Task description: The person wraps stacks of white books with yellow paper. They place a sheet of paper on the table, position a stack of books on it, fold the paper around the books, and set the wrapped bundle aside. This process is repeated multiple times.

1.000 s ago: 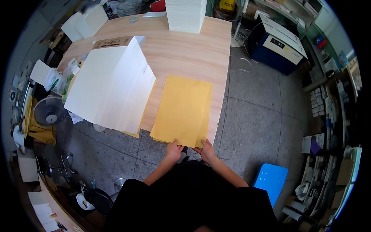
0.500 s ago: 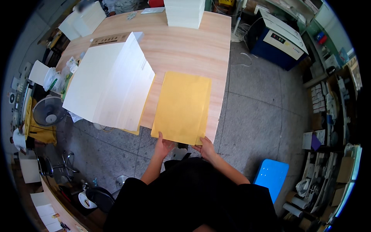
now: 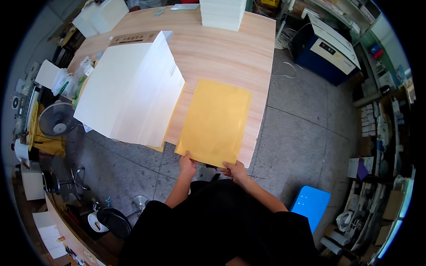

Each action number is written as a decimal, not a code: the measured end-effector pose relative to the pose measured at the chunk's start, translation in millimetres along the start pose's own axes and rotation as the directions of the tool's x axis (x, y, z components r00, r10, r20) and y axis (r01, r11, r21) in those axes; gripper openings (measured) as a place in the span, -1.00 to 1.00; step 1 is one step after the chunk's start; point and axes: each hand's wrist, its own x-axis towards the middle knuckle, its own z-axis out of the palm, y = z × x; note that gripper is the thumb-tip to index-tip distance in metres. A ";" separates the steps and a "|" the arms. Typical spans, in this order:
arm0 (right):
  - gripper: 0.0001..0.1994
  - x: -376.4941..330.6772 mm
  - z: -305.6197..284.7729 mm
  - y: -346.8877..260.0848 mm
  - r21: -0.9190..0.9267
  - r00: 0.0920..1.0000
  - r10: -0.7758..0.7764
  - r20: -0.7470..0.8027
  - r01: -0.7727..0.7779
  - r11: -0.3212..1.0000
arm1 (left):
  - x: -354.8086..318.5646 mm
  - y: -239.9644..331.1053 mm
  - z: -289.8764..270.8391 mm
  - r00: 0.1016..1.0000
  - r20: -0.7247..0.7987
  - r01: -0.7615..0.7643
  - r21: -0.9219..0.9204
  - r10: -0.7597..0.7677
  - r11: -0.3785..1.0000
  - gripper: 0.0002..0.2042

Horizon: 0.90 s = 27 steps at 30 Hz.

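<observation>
My left hand [image 3: 187, 162] and right hand [image 3: 234, 169] each pinch the near edge of the yellow envelope [image 3: 216, 120], which lies flat on the wooden table [image 3: 222, 48] just beside the stack of white envelopes [image 3: 128, 88], its near end overhanging so I can grip it.

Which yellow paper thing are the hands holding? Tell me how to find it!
Find the big wooden table; on its near edge lies a flat yellow envelope. The left hand and right hand both grip its closest edge. Beside it, the tall slanted stack of sheets is white, so the envelope is the only plain golden-yellow rectangle lying by itself.
</observation>
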 end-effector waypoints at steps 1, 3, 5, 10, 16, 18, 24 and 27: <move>-0.72 1.0 -0.9 1.1 -0.005 1.000 0.010 0.007 -0.010 1.000 | 0.4 0.4 -2.0 1.000 0.009 -0.001 0.002 0.001 1.000 -0.78; -0.71 2.9 -3.5 3.2 -0.012 0.999 0.028 0.018 -0.028 1.000 | 1.4 0.1 -3.7 1.000 0.021 0.005 -0.015 -0.005 1.000 -0.78; -0.70 0.1 -4.0 1.9 -0.024 0.998 0.031 0.052 -0.030 0.999 | 6.7 0.2 -6.6 1.000 0.026 0.017 -0.041 -0.016 0.999 -0.78; -0.66 -10.0 -32.8 6.7 -0.173 0.984 0.074 0.161 -0.046 0.984 | 18.5 -2.5 -26.6 0.998 0.066 0.014 -0.071 -0.009 0.997 -0.72; -0.68 -48.1 -159.3 34.7 -0.380 0.999 -0.029 0.027 0.037 0.924 | -14.9 1.6 8.0 1.000 0.001 -0.004 -0.125 0.004 0.992 -0.65; -0.70 -56.2 -216.8 52.0 -0.270 0.997 -0.038 -0.071 0.018 0.963 | -11.0 -10.6 8.3 0.999 0.036 -0.032 -0.114 0.036 0.993 -0.63; -0.74 -91.8 -326.9 13.4 -0.035 0.970 0.021 -0.241 -0.030 0.999 | 20.9 -24.5 -23.9 0.983 0.001 -0.184 0.026 0.184 0.983 -0.62; -0.74 -74.6 -364.5 -24.2 -0.079 0.980 0.023 -0.199 -0.040 0.996 | 9.8 -26.1 -4.6 0.984 -0.032 -0.178 -0.022 0.177 0.984 -0.62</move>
